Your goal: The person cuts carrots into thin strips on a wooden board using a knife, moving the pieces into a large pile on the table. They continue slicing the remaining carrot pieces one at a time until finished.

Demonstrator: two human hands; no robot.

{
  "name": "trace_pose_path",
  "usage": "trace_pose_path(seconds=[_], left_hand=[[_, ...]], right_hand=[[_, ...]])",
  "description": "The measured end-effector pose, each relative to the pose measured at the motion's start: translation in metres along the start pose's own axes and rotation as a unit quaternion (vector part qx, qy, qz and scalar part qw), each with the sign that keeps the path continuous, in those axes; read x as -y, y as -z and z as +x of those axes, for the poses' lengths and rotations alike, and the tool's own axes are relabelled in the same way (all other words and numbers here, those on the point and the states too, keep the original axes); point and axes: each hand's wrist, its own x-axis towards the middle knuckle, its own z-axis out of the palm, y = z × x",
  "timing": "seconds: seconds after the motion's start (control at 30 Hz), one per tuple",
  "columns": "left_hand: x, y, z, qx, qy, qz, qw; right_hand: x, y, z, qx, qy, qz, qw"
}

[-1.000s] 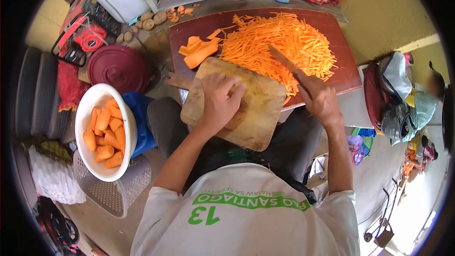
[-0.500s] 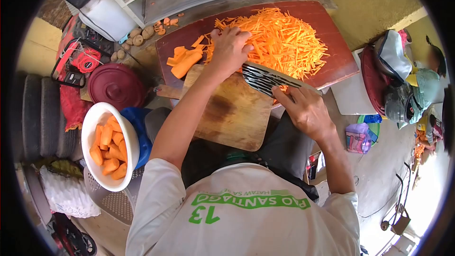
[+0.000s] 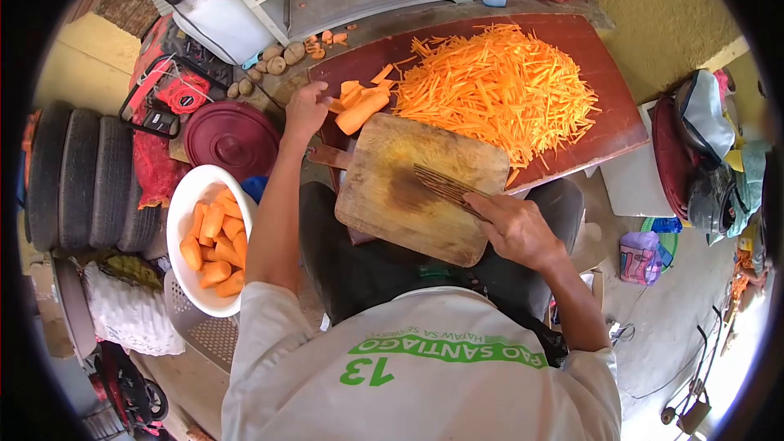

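Note:
My right hand (image 3: 523, 230) grips the handle of a knife (image 3: 445, 188), its striped blade above the wooden cutting board (image 3: 384, 220) on my lap. Beside the left end of the red table, my left hand (image 3: 307, 108) is close to several carrot pieces (image 3: 359, 110); its fingers are bent, and what they may hold is too small to tell. A large heap of shredded carrot (image 3: 498, 90) covers the middle of the red tabletop (image 3: 616, 114), just beyond the board.
At my left, a white basin (image 3: 181, 229) holds peeled carrots, near a maroon lid (image 3: 231, 145) and stacked tires (image 3: 82, 180). Potatoes (image 3: 276, 65) lie behind the table's left end. A white shelf (image 3: 384, 12) stands beyond. A purple container (image 3: 639, 257) is on the right floor.
My left hand has left the shredded heap and moved left past the carrot pieces. The knife has come from the heap's edge to above the board. The whole view has shifted slightly.

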Motion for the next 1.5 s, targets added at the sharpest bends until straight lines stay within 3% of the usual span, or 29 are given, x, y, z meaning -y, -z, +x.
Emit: trace_pose_path(seconds=[0.1,0.27,0.4,0.5,0.6,0.7,0.83,0.9,1.0,1.1,1.17,1.23,1.33,1.5], left_hand=[[-0.021,0.01,0.006,0.135,0.035,0.036,0.99],[0.002,-0.007,0.006,0.105,-0.067,0.074,0.989],[-0.003,0.012,0.003,0.159,0.012,0.042,0.986],[0.014,0.025,-0.017,0.109,0.033,-0.08,0.99],[0.019,0.041,-0.045,-0.011,0.005,-0.113,0.994],[-0.049,0.044,-0.097,-0.088,0.128,-0.295,0.943],[-0.142,0.004,-0.172,0.002,0.189,-0.391,0.901],[-0.176,-0.025,-0.197,0.027,0.254,-0.458,0.852],[-0.197,-0.043,-0.214,0.145,0.226,-0.45,0.852],[-0.195,-0.042,-0.219,0.181,0.132,-0.336,0.915],[-0.195,-0.026,-0.22,0.164,0.056,-0.246,0.953],[-0.195,-0.009,-0.219,0.188,0.033,-0.175,0.966],[-0.184,-0.012,-0.224,0.18,-0.088,-0.139,0.97],[-0.187,-0.01,-0.216,0.155,-0.132,-0.091,0.975]], right_hand=[[0.003,-0.002,0.002,0.011,-0.015,0.002,1.0],[0.005,-0.001,0.002,0.02,-0.055,0.03,0.998],[0.003,-0.004,0.002,0.02,-0.058,0.043,0.997],[0.004,-0.008,-0.001,0.018,-0.049,0.045,0.998],[0.012,-0.006,-0.002,0.034,-0.068,0.028,0.997],[0.017,-0.002,0.002,0.034,-0.112,0.023,0.993],[0.005,-0.014,0.005,-0.057,-0.132,0.183,0.973],[0.011,-0.005,0.015,-0.009,-0.193,0.222,0.956],[0.014,-0.006,0.022,0.031,-0.228,0.246,0.941],[0.013,-0.012,0.025,0.037,-0.207,0.253,0.944],[0.014,-0.017,0.029,0.034,-0.188,0.269,0.944],[0.015,-0.019,0.034,0.032,-0.172,0.296,0.939],[0.019,-0.02,0.039,0.052,-0.15,0.313,0.936],[0.02,-0.008,0.016,-0.001,-0.198,0.253,0.947]])
